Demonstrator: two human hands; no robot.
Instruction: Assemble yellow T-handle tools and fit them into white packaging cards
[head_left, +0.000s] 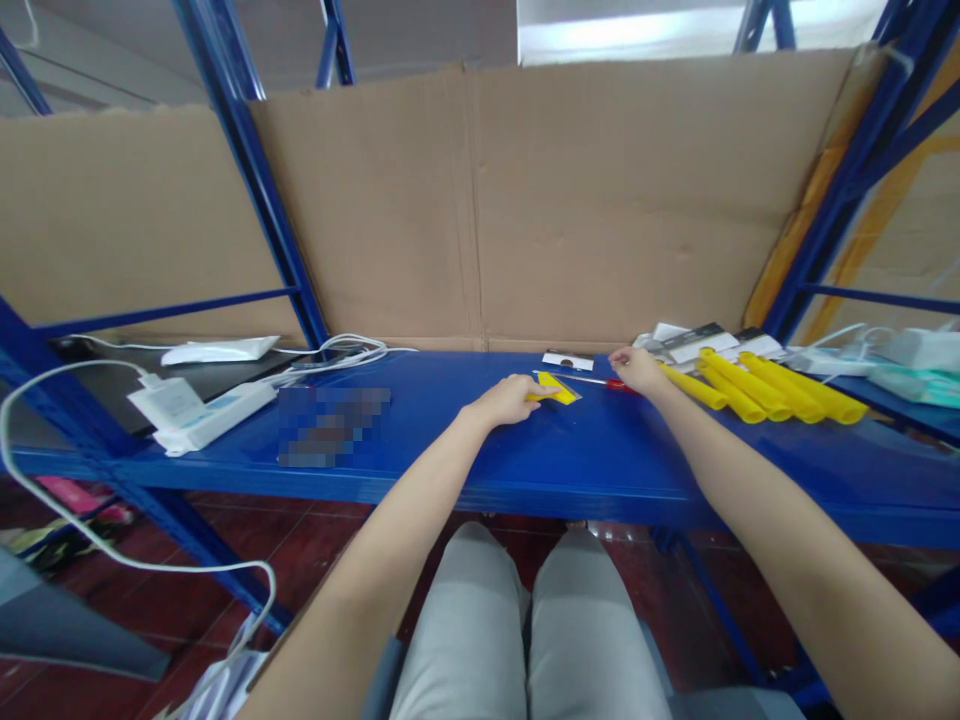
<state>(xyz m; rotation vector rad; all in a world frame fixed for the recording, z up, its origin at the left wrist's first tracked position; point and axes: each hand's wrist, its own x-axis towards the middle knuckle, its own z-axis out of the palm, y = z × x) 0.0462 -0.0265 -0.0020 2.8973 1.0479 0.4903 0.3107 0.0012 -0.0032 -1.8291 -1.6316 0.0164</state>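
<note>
My left hand is closed on a yellow plastic piece, which sticks out past its fingertips just above the blue shelf. My right hand is a little to the right, its fingers curled together; whatever may be between them is too small to make out. Beneath that hand lies a thin tool with a red handle, perhaps a screwdriver, its metal shaft pointing left. A small white card with a dark notch rests behind both hands. Several yellow tubes lie side by side right of my right hand.
White and black packets are piled behind the tubes. On the left stand a white power strip with a charger and coiled white cables. Cardboard walls the back, and blue posts frame the shelf.
</note>
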